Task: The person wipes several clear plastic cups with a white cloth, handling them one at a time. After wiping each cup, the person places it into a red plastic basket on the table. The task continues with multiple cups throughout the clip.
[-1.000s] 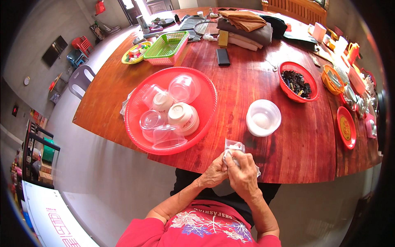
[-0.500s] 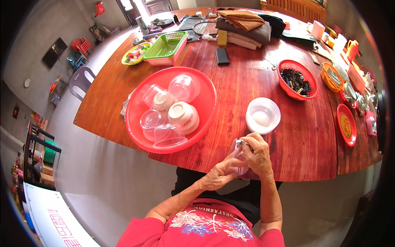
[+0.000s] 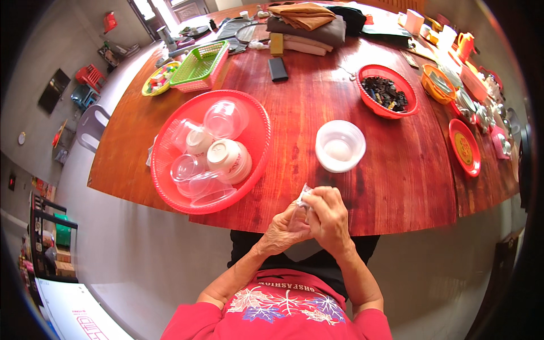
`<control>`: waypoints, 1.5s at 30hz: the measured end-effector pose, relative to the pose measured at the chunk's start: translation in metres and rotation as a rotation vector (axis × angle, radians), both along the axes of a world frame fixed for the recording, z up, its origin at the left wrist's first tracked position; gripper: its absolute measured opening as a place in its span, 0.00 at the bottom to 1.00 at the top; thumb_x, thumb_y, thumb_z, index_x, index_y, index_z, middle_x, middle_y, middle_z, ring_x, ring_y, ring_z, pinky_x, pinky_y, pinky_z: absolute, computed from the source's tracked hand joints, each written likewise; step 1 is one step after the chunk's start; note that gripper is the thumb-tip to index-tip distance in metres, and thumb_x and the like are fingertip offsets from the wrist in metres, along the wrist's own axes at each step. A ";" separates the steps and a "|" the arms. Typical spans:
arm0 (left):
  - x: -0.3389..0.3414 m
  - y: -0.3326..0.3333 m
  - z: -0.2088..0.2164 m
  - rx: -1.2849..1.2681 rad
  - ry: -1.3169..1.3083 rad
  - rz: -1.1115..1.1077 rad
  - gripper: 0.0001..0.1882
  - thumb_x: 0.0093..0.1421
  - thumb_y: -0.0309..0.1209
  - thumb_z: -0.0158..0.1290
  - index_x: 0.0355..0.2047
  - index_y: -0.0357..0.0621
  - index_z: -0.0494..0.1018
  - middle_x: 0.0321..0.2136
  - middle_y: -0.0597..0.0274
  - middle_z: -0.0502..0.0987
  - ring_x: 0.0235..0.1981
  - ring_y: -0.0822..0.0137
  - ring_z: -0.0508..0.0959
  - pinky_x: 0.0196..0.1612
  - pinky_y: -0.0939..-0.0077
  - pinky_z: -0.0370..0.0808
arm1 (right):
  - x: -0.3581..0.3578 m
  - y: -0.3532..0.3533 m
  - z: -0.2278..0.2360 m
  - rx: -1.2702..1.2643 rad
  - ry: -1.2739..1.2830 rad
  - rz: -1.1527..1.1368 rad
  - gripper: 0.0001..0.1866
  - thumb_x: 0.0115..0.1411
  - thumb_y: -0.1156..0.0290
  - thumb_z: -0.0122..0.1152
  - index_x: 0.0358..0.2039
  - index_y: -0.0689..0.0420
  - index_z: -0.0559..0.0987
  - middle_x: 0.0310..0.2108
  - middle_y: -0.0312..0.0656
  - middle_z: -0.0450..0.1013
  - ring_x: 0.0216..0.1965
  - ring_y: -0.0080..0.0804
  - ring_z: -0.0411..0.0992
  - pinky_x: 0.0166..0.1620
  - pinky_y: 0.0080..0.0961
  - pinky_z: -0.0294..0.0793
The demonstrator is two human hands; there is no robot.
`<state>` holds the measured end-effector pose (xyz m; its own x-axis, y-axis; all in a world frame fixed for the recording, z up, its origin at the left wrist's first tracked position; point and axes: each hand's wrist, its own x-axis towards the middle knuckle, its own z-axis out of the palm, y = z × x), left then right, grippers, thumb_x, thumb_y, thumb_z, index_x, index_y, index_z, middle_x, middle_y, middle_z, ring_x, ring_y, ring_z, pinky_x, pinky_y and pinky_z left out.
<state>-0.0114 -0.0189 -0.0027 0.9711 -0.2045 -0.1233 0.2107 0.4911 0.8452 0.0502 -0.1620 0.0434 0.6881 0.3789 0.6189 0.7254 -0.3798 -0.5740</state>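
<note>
Left hand (image 3: 277, 233) curled, right hand (image 3: 330, 218) pinching, at the near edge of the big reddish-brown wooden table (image 3: 402, 192). Wide round red plastic basket (image 3: 256, 122) well left; round translucent white plastic tub (image 3: 340, 165) just ahead; bare wood (image 3: 292, 141) between them and right of the tub. Left holds a clear thin plastic cup (image 3: 299, 219), partly hidden; right pinches crumpled white cloth or tissue (image 3: 304, 196) against it. Likely wiping; next move calls for a light, steady turn of the cup.

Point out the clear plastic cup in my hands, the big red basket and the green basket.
Clear plastic cup (image 3: 298, 217): head view, on its side wall.
Big red basket (image 3: 257, 135): head view, on its bare right inside.
Green basket (image 3: 198, 63): head view, on its inner floor.
</note>
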 end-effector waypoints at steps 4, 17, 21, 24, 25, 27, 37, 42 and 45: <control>0.001 0.000 -0.002 0.224 -0.303 0.039 0.10 0.52 0.22 0.65 0.34 0.40 0.77 0.66 0.50 0.56 0.66 0.64 0.58 0.56 0.75 0.70 | 0.025 -0.003 -0.003 0.185 0.395 0.043 0.11 0.51 0.82 0.56 0.36 0.60 0.76 0.32 0.45 0.71 0.34 0.44 0.71 0.37 0.35 0.72; -0.004 0.013 -0.009 0.178 -0.183 0.067 0.25 0.56 0.22 0.62 0.54 0.41 0.70 0.53 0.66 0.71 0.54 0.74 0.69 0.54 0.76 0.71 | -0.025 0.005 -0.001 -0.068 -0.070 0.079 0.21 0.44 0.83 0.62 0.43 0.66 0.77 0.45 0.49 0.69 0.42 0.46 0.69 0.44 0.36 0.72; -0.010 0.013 -0.006 0.210 -0.153 -0.011 0.20 0.55 0.21 0.62 0.48 0.42 0.73 0.52 0.66 0.72 0.51 0.76 0.70 0.52 0.75 0.72 | -0.013 -0.003 0.001 -0.038 -0.119 0.097 0.20 0.46 0.76 0.63 0.43 0.65 0.77 0.43 0.48 0.70 0.42 0.45 0.69 0.44 0.36 0.71; -0.003 0.001 0.009 0.397 -0.440 0.016 0.16 0.52 0.16 0.62 0.41 0.40 0.75 0.58 0.52 0.68 0.50 0.71 0.73 0.52 0.74 0.72 | 0.010 -0.008 -0.001 0.086 0.045 0.037 0.18 0.47 0.83 0.60 0.41 0.62 0.78 0.41 0.46 0.71 0.40 0.43 0.70 0.43 0.34 0.72; -0.004 0.006 0.001 0.433 -0.440 -0.061 0.15 0.50 0.14 0.62 0.38 0.39 0.76 0.64 0.46 0.60 0.55 0.68 0.72 0.53 0.73 0.72 | 0.018 -0.010 -0.006 0.169 0.202 0.078 0.16 0.49 0.83 0.59 0.41 0.63 0.78 0.40 0.46 0.71 0.40 0.44 0.70 0.43 0.34 0.72; -0.005 0.007 -0.006 0.366 -0.337 -0.085 0.19 0.50 0.14 0.62 0.42 0.40 0.73 0.62 0.48 0.63 0.55 0.68 0.71 0.54 0.73 0.72 | 0.024 -0.014 -0.006 0.338 0.634 0.159 0.13 0.54 0.83 0.57 0.41 0.64 0.78 0.39 0.47 0.72 0.42 0.45 0.72 0.45 0.35 0.73; -0.002 0.000 0.009 0.105 -0.200 -0.068 0.43 0.52 0.20 0.65 0.64 0.44 0.54 0.54 0.63 0.68 0.55 0.69 0.70 0.57 0.70 0.70 | -0.014 -0.007 -0.005 0.033 0.022 0.135 0.21 0.45 0.85 0.60 0.43 0.62 0.77 0.42 0.47 0.69 0.43 0.45 0.69 0.47 0.37 0.72; -0.002 0.005 0.005 0.232 -0.162 -0.116 0.38 0.55 0.20 0.62 0.63 0.42 0.57 0.56 0.64 0.66 0.56 0.70 0.68 0.57 0.72 0.68 | -0.004 -0.013 -0.001 0.075 0.019 0.107 0.20 0.44 0.84 0.61 0.41 0.62 0.78 0.41 0.46 0.70 0.41 0.45 0.69 0.45 0.36 0.72; -0.005 0.002 0.001 0.230 -0.225 -0.152 0.18 0.57 0.18 0.59 0.47 0.42 0.70 0.60 0.58 0.61 0.60 0.67 0.64 0.59 0.70 0.65 | 0.018 -0.013 -0.015 0.157 0.185 0.078 0.13 0.49 0.83 0.58 0.38 0.64 0.78 0.38 0.46 0.71 0.37 0.41 0.71 0.41 0.32 0.73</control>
<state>-0.0167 -0.0172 -0.0016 0.9397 -0.3407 0.0303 0.0631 0.2595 0.9637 0.0684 -0.1751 0.0284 0.7676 0.3439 0.5408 0.6262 -0.2225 -0.7473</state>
